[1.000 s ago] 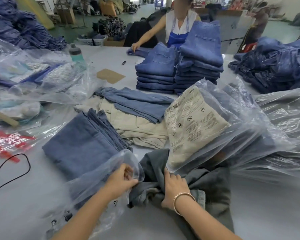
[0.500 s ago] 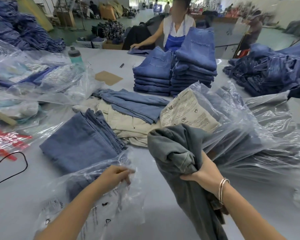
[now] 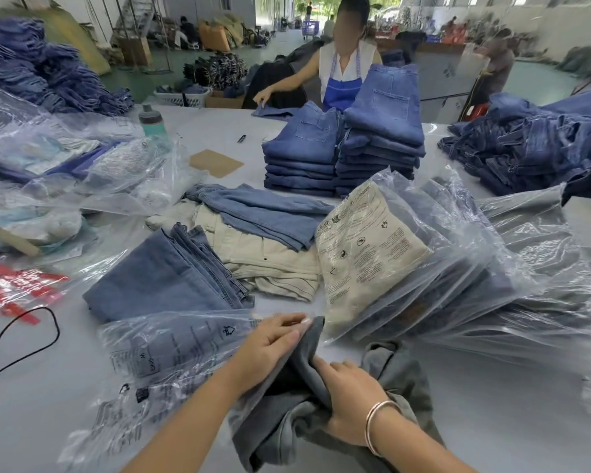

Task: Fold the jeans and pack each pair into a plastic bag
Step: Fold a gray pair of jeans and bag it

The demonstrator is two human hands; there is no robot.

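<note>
A folded pair of grey jeans (image 3: 400,377) lies at the near edge of the table. My right hand (image 3: 350,392), with a bracelet on its wrist, grips the grey denim from the right. My left hand (image 3: 270,346) holds the mouth of a clear plastic bag (image 3: 171,356) against the top corner of the jeans. The bag spreads out to the left, printed with small black marks. Part of the grey denim sits under the plastic at the bag's mouth.
Folded blue jeans (image 3: 157,278), beige trousers (image 3: 270,264) and more blue denim (image 3: 270,213) lie ahead. Bagged jeans (image 3: 423,261) fan out at right. Two blue stacks (image 3: 342,155) stand farther back, a person behind them. Loose bags, a bottle (image 3: 151,121) and a black cord (image 3: 24,343) at left.
My right hand has lowered the grey jeans from mid-air back onto the table. My left hand has brought the bag's mouth over to the jeans' top corner.
</note>
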